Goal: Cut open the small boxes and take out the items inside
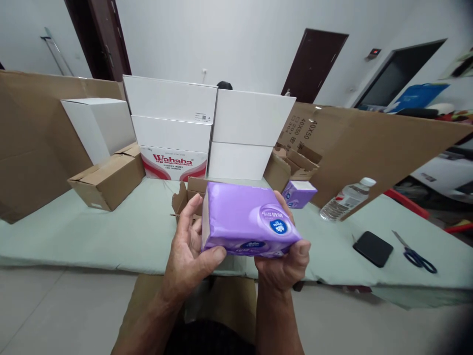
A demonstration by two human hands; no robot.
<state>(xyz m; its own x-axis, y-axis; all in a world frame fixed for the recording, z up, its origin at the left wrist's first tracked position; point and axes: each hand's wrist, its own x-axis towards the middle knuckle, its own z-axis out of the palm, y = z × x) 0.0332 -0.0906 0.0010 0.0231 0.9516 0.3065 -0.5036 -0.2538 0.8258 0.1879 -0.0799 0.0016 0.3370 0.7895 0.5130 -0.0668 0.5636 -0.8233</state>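
Note:
Both my hands hold a purple tissue pack (236, 212) up above the near edge of the table. My left hand (188, 251) grips its left end, thumb across the front lower edge and fingers at the side. At the right end my right hand (286, 261) is closed round the pack, its thumb on the front corner and its fingers partly hidden behind and under it. Behind the pack stands an open brown carton (180, 198), mostly hidden by it. A second purple tissue pack (298, 194) rests on the table farther right.
White boxes (173, 135) stand at the back, beside a closed brown carton (111, 177) on the left. More open cartons (295, 162) are at back right. A water bottle (347, 199), a black phone-like item (374, 249) and scissors (414, 254) lie or stand to the right.

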